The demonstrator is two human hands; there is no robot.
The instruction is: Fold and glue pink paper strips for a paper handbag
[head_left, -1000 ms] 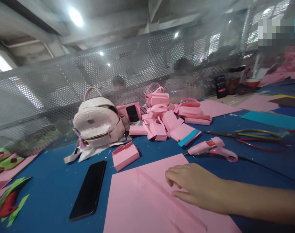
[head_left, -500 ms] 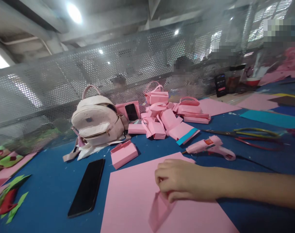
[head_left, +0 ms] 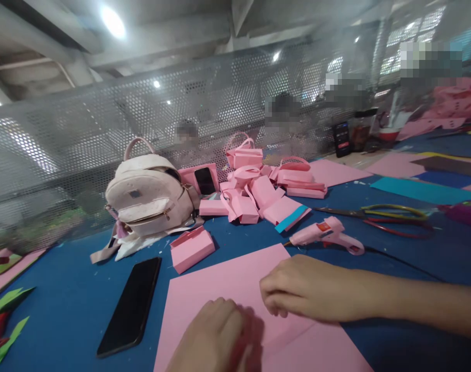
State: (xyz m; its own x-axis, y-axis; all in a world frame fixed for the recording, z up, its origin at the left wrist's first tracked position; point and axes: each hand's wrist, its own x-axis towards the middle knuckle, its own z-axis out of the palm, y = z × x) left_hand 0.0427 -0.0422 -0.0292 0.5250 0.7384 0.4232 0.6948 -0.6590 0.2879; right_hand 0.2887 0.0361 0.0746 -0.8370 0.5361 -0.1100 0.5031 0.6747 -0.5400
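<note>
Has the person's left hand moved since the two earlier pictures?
Yes. The left hand, out of view in both earlier pictures, has come into view at the bottom edge, over the pink sheet, right of the black phone.

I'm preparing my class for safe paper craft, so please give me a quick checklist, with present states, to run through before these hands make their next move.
1. Pink paper sheet lies on the blue table, under both hands: ok.
2. Left hand's grip is sure: cannot tell; its fingertips are hidden.
3. Right hand's grip is sure: cannot tell; its fingers curl down over the sheet.
4. Pink glue gun points well away from the sheet: not ok; its nozzle is right by the far corner.
5. Scissors are off the sheet: ok; they lie beyond the glue gun.
6. Black smartphone is off the sheet: ok; it lies to the left.
</note>
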